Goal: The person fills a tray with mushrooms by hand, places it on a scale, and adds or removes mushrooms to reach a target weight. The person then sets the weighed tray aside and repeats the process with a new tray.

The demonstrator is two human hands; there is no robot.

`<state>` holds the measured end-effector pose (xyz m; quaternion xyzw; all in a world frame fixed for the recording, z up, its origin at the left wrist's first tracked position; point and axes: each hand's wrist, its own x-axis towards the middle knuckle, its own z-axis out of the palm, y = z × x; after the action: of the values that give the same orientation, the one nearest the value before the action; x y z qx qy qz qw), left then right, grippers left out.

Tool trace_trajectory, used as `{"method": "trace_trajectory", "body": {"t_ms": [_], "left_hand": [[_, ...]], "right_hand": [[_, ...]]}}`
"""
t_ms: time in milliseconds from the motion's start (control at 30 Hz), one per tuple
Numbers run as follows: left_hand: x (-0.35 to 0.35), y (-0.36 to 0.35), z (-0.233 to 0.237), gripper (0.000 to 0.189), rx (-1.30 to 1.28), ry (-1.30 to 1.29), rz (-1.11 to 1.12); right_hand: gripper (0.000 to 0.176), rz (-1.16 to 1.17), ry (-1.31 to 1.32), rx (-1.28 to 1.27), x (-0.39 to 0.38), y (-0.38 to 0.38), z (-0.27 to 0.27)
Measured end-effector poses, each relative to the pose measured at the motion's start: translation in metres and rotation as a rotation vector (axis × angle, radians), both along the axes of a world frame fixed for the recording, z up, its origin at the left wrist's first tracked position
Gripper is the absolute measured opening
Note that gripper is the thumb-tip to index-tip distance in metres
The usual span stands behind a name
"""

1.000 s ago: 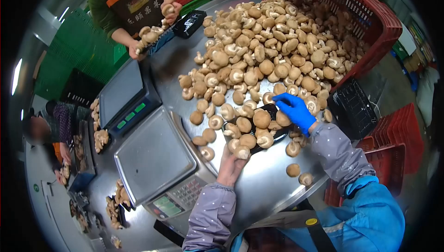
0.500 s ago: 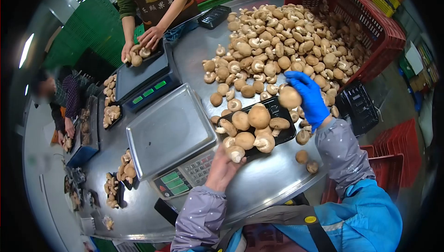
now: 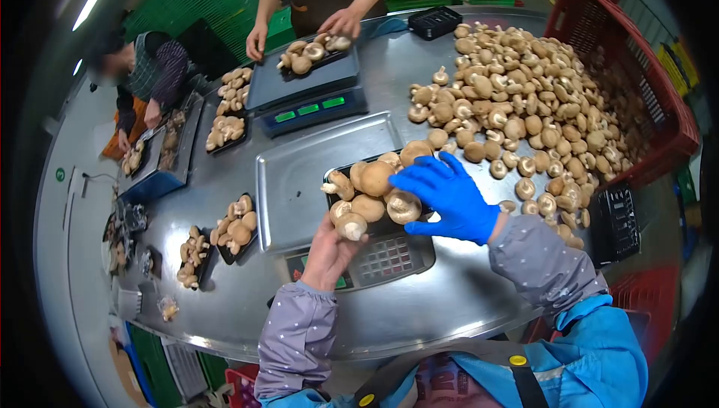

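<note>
My bare left hand (image 3: 329, 253) grips the near left end of a black plastic tray (image 3: 326, 197) loaded with shiitake mushrooms (image 3: 368, 206). The tray is over a steel scale pan (image 3: 288, 209); whether it touches the pan is hidden. My right hand (image 3: 453, 202), in a blue glove, covers the tray's right end. Its fingers are spread over the mushrooms there, with the thumb apart on the near side. One pale-stemmed mushroom (image 3: 404, 206) shows by the fingertips. Part of the scale keypad (image 3: 386, 256) is visible below the tray.
A large mushroom heap (image 3: 524, 101) spills from a tipped red crate (image 3: 636, 49) at right. Across the table, a co-worker's hand (image 3: 341, 23) touches a filled tray on another scale (image 3: 303, 90). Filled trays (image 3: 236, 230) stand at left; an empty black tray (image 3: 434, 22) lies at back.
The tray has moved left over my scale, held by my left hand. My right hand has brought its mushroom from the heap side to the tray. The view has turned right.
</note>
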<state>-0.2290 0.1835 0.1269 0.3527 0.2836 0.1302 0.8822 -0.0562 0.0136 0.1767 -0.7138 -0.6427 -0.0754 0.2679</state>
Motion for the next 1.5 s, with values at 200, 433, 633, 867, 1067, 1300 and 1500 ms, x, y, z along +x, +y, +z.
{"method": "trace_trajectory", "body": {"t_ms": [200, 433, 633, 867, 1067, 1300, 1500], "left_hand": [[-0.015, 0.036, 0.004, 0.041, 0.295, 0.150, 0.054], [-0.047, 0.059, 0.001, 0.039, 0.616, 0.370, 0.164], [-0.065, 0.029, -0.007, 0.031, 1.191, 0.326, 0.248], [-0.117, 0.012, -0.016, 0.026, 1.003, 0.401, 0.315], [-0.169, 0.001, -0.031, 0.024, 1.031, 0.608, 0.296], [-0.201, -0.020, -0.053, 0.024, 0.917, 0.614, 0.410], [-0.215, -0.028, -0.054, 0.023, 0.900, 0.597, 0.423]], "right_hand": [[0.044, 0.066, 0.270, 0.170, -0.006, 0.033, -0.003], [0.051, -0.155, 0.764, 0.122, 0.027, 0.002, -0.056], [0.048, -0.345, 0.777, 0.073, 0.036, -0.039, -0.068], [0.036, -0.431, 0.909, -0.009, 0.034, -0.080, -0.091], [0.016, -0.372, 0.855, 0.120, 0.033, -0.053, -0.070], [0.020, -0.068, 0.656, 0.183, 0.017, 0.060, -0.009], [0.023, -0.163, 0.193, -0.086, 0.010, 0.100, -0.025]]}}
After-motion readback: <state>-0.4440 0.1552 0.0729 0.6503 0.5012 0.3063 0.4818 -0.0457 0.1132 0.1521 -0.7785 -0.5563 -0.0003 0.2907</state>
